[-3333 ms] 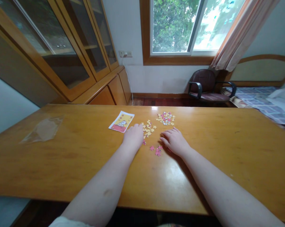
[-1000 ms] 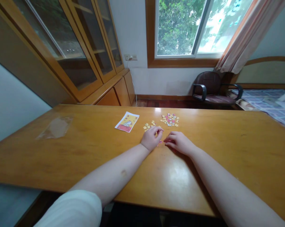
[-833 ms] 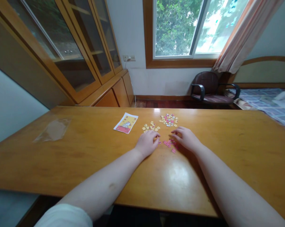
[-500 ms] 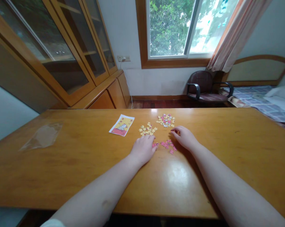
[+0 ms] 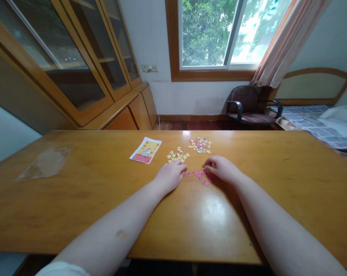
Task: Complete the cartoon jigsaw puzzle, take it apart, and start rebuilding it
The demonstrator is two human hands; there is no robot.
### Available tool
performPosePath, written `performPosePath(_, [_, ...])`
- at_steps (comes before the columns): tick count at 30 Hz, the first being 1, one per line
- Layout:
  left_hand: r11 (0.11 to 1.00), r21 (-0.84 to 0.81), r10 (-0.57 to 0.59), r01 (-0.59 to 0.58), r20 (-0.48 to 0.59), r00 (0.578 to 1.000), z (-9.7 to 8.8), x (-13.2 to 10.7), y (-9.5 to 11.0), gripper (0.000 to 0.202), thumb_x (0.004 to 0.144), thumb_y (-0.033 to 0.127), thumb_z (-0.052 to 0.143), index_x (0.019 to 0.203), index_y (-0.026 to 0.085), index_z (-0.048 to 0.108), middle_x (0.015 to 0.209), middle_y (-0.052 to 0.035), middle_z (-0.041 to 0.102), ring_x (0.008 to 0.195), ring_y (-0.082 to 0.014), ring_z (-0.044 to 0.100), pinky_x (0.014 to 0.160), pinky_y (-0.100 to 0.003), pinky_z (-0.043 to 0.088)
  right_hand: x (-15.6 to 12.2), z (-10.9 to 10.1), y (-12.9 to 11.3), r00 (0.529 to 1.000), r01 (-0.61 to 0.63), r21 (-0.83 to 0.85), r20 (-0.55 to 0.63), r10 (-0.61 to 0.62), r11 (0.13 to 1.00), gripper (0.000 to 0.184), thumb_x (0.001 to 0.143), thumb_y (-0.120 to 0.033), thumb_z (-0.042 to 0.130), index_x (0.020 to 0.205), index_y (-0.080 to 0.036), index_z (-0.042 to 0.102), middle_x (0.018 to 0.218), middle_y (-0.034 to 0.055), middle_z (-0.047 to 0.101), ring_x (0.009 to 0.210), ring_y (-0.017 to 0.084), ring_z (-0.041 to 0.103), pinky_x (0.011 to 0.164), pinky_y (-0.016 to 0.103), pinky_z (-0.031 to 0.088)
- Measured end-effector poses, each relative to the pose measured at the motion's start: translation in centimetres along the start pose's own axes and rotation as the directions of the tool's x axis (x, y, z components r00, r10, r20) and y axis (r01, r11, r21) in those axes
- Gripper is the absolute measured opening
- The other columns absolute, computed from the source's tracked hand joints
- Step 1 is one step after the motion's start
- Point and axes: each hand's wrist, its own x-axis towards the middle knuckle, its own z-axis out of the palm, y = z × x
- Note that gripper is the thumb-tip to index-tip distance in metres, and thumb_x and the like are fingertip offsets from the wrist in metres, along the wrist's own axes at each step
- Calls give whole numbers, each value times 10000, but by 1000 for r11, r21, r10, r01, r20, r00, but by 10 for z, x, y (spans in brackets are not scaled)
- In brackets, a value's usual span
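Note:
My left hand [image 5: 171, 176] rests low over the table, palm down, its fingers loosely stretched out beside the yellow jigsaw pieces [image 5: 177, 155]. Just right of its fingertips lies a small pink jigsaw piece [image 5: 188, 174]. My right hand [image 5: 222, 168] is bent over the right side of the pink jigsaw pieces [image 5: 199, 174], thumb and forefinger brought together in a pinch. Whatever may be between those fingertips is too small to make out. Behind both hands is a mixed pile of yellow, pink and white pieces [image 5: 200, 145].
A picture card [image 5: 146, 150] with a white animal on yellow and pink lies left of the pieces. Further left is a clear plastic bag [image 5: 47, 163]. Beyond the wooden table [image 5: 84, 191] stand a glass-door cabinet [image 5: 116, 100], an armchair [image 5: 245, 103] and a bed.
My right hand has moved down and slightly left, from near the mixed pile to the pink pieces. My left hand has drawn slightly left, uncovering more of the small pink piece.

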Motion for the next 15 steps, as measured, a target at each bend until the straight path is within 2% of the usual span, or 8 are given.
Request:
performPosePath(2, [998, 23, 53, -54, 32, 998, -1, -3, 7, 243, 905, 266, 453, 996, 253, 678, 1059, -54, 631, 931, -200, 607, 828, -320, 462, -2, -2, -3, 994, 60, 29, 90, -63, 998, 140, 795, -235, 583, 852, -199, 706, 821, 37, 687, 751, 157, 599, 679, 248, 434])
performPosePath(5, [993, 99, 56, -63, 74, 996, -5, -10, 20, 295, 930, 273, 399, 1010, 244, 682, 987, -80, 633, 901, -221, 611, 805, -356, 468, -3, -1, -4, 980, 115, 21, 162, -117, 993, 153, 781, -192, 581, 811, -202, 731, 808, 39, 689, 735, 156, 608, 682, 245, 443])
performPosePath(10, [981, 178, 41, -73, 176, 984, -14, -22, 38, 283, 919, 258, 407, 987, 196, 674, 938, -112, 633, 866, -248, 613, 762, -379, 468, -2, -3, 0, 987, 115, -29, 118, -111, 993, 184, 806, -197, 566, 854, -210, 743, 873, 50, 686, 769, 158, 619, 721, 247, 450])
performPosePath(12, [981, 188, 22, -49, 144, 989, -13, -27, 42, 234, 884, 276, 478, 1010, 187, 654, 994, -129, 636, 932, -277, 599, 796, -404, 455, -2, -5, 1, 990, 101, -28, 101, -98, 995, 171, 805, -208, 574, 866, -208, 734, 887, 49, 686, 784, 159, 623, 734, 247, 451])
performPosePath(15, [978, 201, -81, 62, 92, 992, -6, -31, 42, 380, 847, 359, 547, 1182, 180, 576, 1235, -184, 567, 1078, -315, 550, 861, -433, 432, -4, -6, -2, 995, 47, -42, 91, -43, 998, 131, 778, -232, 616, 862, -202, 712, 884, 48, 694, 783, 166, 626, 717, 251, 451])
